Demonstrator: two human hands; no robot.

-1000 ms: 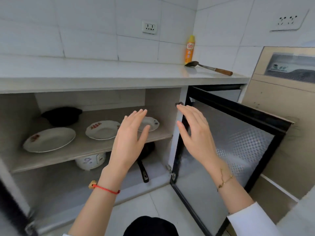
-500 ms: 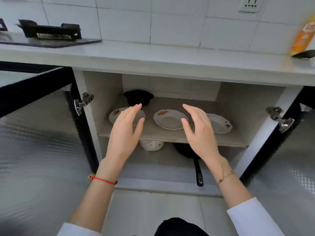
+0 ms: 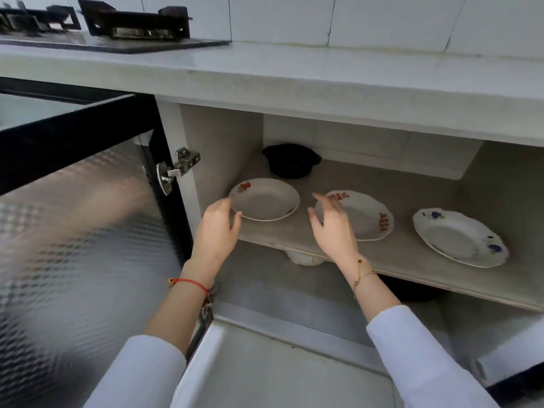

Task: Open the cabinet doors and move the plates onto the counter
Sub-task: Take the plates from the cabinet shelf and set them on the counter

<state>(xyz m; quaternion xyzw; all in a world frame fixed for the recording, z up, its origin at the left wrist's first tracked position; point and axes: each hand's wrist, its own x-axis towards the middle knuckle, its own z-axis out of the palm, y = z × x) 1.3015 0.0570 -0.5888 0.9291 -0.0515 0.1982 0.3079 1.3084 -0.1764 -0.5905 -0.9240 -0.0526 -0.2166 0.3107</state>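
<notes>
At the middle of the frame the left hand (image 3: pixel 216 231) is spread and cupped, its fingertips at or just beside the near-left rim of the left plate (image 3: pixel 265 199); whether it touches, I cannot tell. The right hand (image 3: pixel 334 228) is likewise spread, fingers loosely curled, in front of the near-left edge of the middle plate (image 3: pixel 363 214), gripping nothing. A third plate (image 3: pixel 460 237) lies well apart toward the right of the frame. All three rest flat on the cabinet shelf (image 3: pixel 309 231), with a black pot (image 3: pixel 290 161) behind them. The left door (image 3: pixel 73 216) stands wide open at frame left. Across the top runs the surface (image 3: pixel 294 75), bearing a stove (image 3: pixel 135 23) at upper left.

The plates look glazed ceramic: stiff, smooth, likely slippery and breakable. Each probably wants fingers slid under the raised rim with a thumb on top, lifted level.
</notes>
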